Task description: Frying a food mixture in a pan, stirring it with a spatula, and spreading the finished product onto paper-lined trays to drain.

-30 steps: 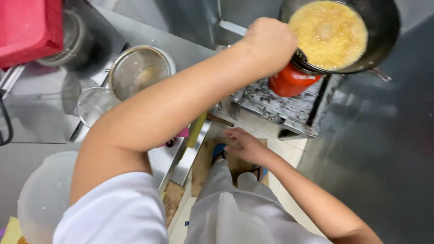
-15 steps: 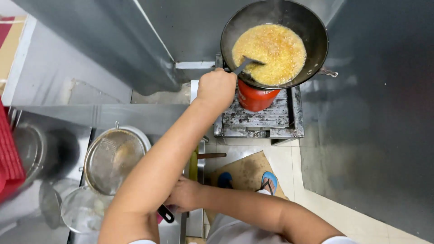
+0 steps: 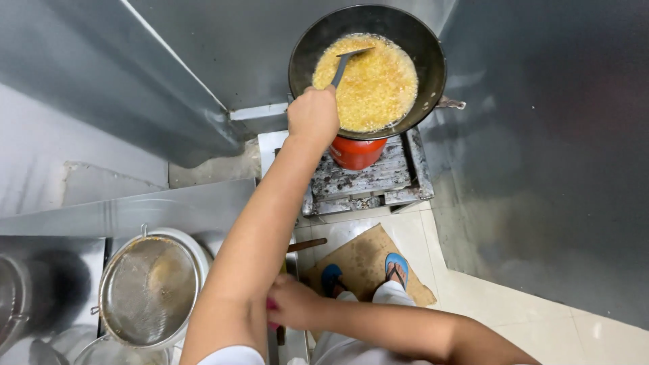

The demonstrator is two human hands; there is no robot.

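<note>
Stirring bubbling yellow food [image 3: 372, 84] in black wok [image 3: 433, 61], left hand [image 3: 312, 115] gripping ladle [image 3: 343, 62]

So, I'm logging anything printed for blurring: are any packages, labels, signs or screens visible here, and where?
None in view: no package, label, sign or screen.
Red gas cylinder: under the black round wok, no label visible.
Flat brown cardboard sheet: on the floor underfoot, plain.
</note>
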